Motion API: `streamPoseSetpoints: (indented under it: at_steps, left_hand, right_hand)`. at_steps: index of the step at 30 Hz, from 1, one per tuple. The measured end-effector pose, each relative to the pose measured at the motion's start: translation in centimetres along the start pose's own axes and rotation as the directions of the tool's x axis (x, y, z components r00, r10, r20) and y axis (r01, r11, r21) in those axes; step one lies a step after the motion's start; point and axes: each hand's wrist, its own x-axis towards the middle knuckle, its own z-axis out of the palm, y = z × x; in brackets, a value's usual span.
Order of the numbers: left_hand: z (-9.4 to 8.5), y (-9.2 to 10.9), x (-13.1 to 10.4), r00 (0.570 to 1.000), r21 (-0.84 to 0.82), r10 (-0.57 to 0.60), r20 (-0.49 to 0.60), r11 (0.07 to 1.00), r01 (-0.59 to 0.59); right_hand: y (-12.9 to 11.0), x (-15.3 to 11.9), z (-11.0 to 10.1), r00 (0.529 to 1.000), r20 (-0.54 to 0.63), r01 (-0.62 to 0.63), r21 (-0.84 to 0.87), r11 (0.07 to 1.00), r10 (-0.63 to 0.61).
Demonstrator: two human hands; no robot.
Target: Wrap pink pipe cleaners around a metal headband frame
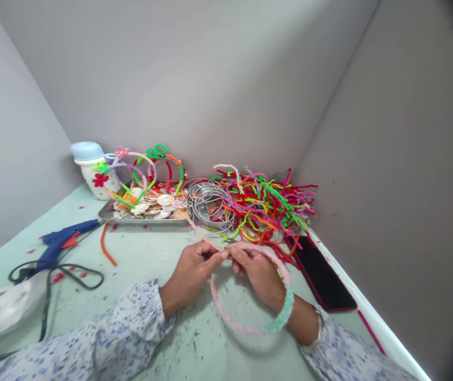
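Above the table's middle, my two hands meet at the top of a fuzzy hoop [278,323] wrapped in pink, mint green and peach pipe cleaner. My left hand [190,272] is closed in a pinch on a peach pipe cleaner [200,231], whose loose end sticks up past the fingers toward the tray. Right beside it, my right hand [256,270] pinches the pink part of the hoop between thumb and fingers. The rest of the hoop hangs down in front of the right wrist. The exact spot where pipe cleaner and hoop meet is hidden by the fingertips.
A metal tray [151,221] holds shells and several finished headbands. Beside it lie coiled wire [210,203] and a heap of coloured pipe cleaners [270,203]. A phone [324,275] is at right; a blue glue gun [57,243], its cord and a white cup [91,172] are at left.
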Motion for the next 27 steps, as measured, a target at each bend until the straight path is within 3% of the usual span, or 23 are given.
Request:
streamPoseSetpoints:
  at_steps: [4,19,27]
  left_hand:
    - [-0.19,-0.29,0.03,0.999,0.082,-0.008,-0.049,0.997,0.012]
    - [-0.28,-0.41,0.55,0.993,-0.176,-0.116,0.036,0.977,0.12]
    - [-0.06,-0.55,0.77,0.991,-0.217,-0.121,0.062,0.967,0.132]
  right_hand:
    - [-0.04,-0.06,0.08,1.0,-0.02,0.005,-0.014,1.0,-0.006]
    - [0.24,-0.31,-0.07,0.985,0.02,0.172,-0.133,0.976,-0.17]
    - [0.81,0.02,0.13,0.99,-0.027,0.135,-0.064,0.989,-0.137]
